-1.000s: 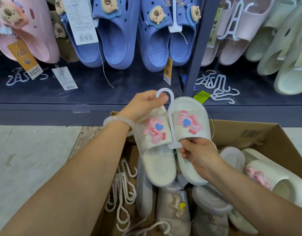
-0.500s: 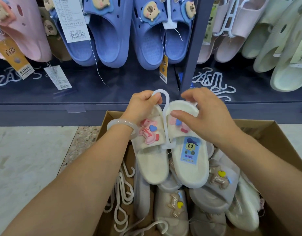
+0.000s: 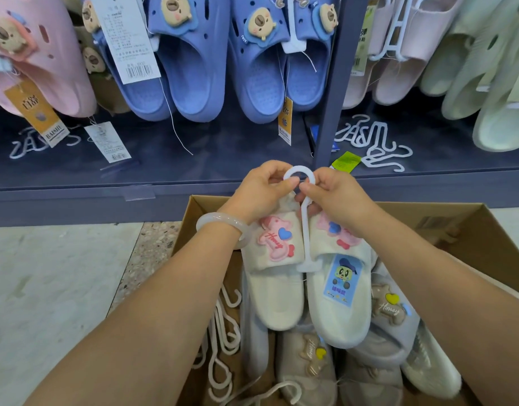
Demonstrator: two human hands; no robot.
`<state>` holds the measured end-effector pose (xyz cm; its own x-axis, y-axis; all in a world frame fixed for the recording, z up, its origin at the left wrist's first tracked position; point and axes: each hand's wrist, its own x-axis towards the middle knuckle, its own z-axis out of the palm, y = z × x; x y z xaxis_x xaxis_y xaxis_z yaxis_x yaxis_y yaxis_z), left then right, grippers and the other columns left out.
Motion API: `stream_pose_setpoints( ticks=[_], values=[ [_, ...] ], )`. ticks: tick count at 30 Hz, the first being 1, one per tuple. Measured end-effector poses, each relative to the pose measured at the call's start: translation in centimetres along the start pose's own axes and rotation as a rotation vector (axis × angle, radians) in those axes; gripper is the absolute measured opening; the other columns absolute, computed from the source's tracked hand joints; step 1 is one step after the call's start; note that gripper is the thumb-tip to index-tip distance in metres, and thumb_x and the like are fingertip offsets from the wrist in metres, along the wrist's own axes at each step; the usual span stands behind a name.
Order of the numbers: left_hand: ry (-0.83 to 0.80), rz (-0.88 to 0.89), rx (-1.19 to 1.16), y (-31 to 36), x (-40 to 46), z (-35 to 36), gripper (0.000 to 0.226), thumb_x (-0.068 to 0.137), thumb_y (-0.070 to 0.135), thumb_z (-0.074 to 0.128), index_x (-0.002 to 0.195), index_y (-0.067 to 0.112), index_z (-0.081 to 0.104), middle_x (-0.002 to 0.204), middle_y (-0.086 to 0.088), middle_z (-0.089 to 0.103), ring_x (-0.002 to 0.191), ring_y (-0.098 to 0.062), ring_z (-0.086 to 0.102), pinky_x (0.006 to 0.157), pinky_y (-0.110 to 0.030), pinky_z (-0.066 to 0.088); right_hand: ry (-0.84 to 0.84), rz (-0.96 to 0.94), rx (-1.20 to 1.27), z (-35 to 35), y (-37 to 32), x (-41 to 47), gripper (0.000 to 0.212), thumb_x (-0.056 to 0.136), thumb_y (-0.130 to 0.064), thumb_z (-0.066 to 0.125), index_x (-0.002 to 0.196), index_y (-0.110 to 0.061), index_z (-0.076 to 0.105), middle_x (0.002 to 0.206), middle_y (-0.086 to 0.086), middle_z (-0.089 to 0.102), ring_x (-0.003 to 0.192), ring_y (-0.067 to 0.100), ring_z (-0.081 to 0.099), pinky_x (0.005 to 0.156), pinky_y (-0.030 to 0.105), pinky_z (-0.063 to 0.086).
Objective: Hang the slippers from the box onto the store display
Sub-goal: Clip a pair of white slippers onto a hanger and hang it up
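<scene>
A pair of cream slippers (image 3: 277, 291) with pink "Honey" charms hangs on a white plastic hanger (image 3: 305, 230) above the cardboard box (image 3: 445, 221). My left hand (image 3: 262, 190) pinches the left side of the hanger's hook and the toe of the left slipper. My right hand (image 3: 330, 194) pinches the hook's right side, over the right slipper's toe. The right slipper carries a blue cartoon sticker (image 3: 341, 278). Several more grey and beige slippers (image 3: 308, 361) lie in the box below.
The dark blue store display (image 3: 223, 148) stands just beyond the box, with blue clogs (image 3: 194, 63), pink clogs (image 3: 47, 54) and pale slippers (image 3: 472, 63) hanging. A vertical post (image 3: 330, 83) divides it. Loose white hangers (image 3: 223, 344) lie in the box's left side and on the shelf (image 3: 369, 142).
My right hand left the slipper's heel, came up over the toe and now pinches the hanger's hook beside my left hand. The pair tilted, so the sticker shows.
</scene>
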<state>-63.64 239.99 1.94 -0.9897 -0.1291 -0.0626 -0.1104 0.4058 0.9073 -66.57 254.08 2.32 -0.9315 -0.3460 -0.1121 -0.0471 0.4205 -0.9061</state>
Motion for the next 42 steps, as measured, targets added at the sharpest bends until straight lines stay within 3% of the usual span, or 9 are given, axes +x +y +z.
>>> stream_pose_setpoints(
  ticks=[3,5,8,10,22,25,30,35,42],
  values=[
    [-0.038,-0.132,0.205,-0.4,0.2,-0.1,0.057,0.082,0.049,0.063,0.131,0.026,0.047,0.13,0.006,0.053,0.118,-0.016,0.052,0.101,-0.037,0.045,0.041,0.014,0.083,0.1,0.1,0.1,0.014,0.092,-0.02,0.054,0.079,-0.014,0.055,0.073,0.003,0.065,0.06,0.017,0.065,0.029,0.019,0.037],
    [-0.051,-0.122,0.271,-0.2,0.0,0.0,0.05,0.083,0.052,0.06,0.125,0.025,0.055,0.12,0.009,0.056,0.117,-0.017,0.053,0.101,-0.04,0.045,0.06,0.004,0.103,0.2,0.2,0.2,0.016,0.091,-0.019,0.055,0.075,-0.015,0.055,0.07,0.003,0.064,0.054,0.012,0.064,0.039,0.025,0.043],
    [-0.09,-0.047,0.213,0.1,-0.3,0.2,0.024,0.088,0.038,0.06,0.104,0.023,0.069,0.091,0.013,0.055,0.106,-0.017,0.057,0.097,-0.041,0.047,0.102,-0.027,0.055,0.4,0.6,0.4,0.014,0.089,-0.019,0.058,0.08,-0.009,0.061,0.067,0.006,0.061,0.049,0.014,0.057,0.053,0.029,0.045],
    [-0.096,-0.036,0.115,-0.3,-0.2,0.2,0.017,0.084,0.032,0.066,0.1,0.025,0.068,0.097,0.007,0.06,0.101,-0.018,0.061,0.095,-0.041,0.05,0.077,-0.035,-0.012,0.2,0.8,0.3,0.017,0.088,-0.023,0.06,0.087,-0.007,0.064,0.068,0.004,0.057,0.039,0.013,0.049,0.039,0.022,0.042],
    [-0.098,-0.075,-0.009,-1.3,0.3,1.4,0.027,0.093,0.034,0.053,0.092,0.014,0.071,0.089,0.001,0.067,0.08,-0.013,0.059,0.076,-0.027,0.049,0.011,-0.034,-0.132,-0.9,2.5,0.8,0.019,0.091,-0.026,0.055,0.08,-0.011,0.061,0.057,-0.003,0.042,0.036,0.0,0.04,0.039,0.006,0.03],
    [-0.021,-0.057,-0.034,-1.6,0.7,1.3,0.024,0.096,0.025,0.047,0.093,0.012,0.067,0.092,0.002,0.065,0.084,-0.012,0.058,0.076,-0.021,0.047,-0.05,-0.021,-0.187,-1.2,2.7,0.5,0.022,0.091,-0.03,0.055,0.078,-0.012,0.058,0.059,-0.002,0.043,0.044,0.001,0.041,0.047,0.007,0.033],
    [0.039,-0.076,-0.011,-2.5,1.1,1.8,0.022,0.097,0.022,0.043,0.09,0.013,0.062,0.082,0.007,0.065,0.082,-0.011,0.058,0.073,-0.02,0.044,-0.336,0.023,-0.625,-2.5,2.2,-1.0,0.059,0.064,-0.055,0.071,0.116,-0.032,0.053,0.115,-0.007,0.054,0.112,0.015,0.047,0.106,0.038,0.035],
    [0.026,-0.115,-0.122,-2.1,0.9,3.2,0.024,0.1,0.026,0.035,0.087,0.014,0.052,0.072,-0.004,0.068,0.062,-0.018,0.063,0.076,-0.032,0.051,-0.408,-0.02,-0.65,-2.6,2.1,-1.7,0.064,0.059,-0.046,0.081,0.112,-0.025,0.052,0.103,-0.01,0.049,0.098,0.013,0.05,0.085,0.026,0.043],
    [0.07,-0.187,-0.118,-1.4,0.7,2.6,0.025,0.101,0.029,0.032,0.094,0.014,0.051,0.062,-0.002,0.064,0.051,-0.015,0.058,0.063,-0.026,0.051,-0.456,-0.098,-0.665,-2.6,1.4,-2.0,0.077,0.062,-0.032,0.083,0.126,-0.03,0.04,0.118,-0.009,0.042,0.108,0.012,0.043,0.089,0.023,0.039]
  ],
)
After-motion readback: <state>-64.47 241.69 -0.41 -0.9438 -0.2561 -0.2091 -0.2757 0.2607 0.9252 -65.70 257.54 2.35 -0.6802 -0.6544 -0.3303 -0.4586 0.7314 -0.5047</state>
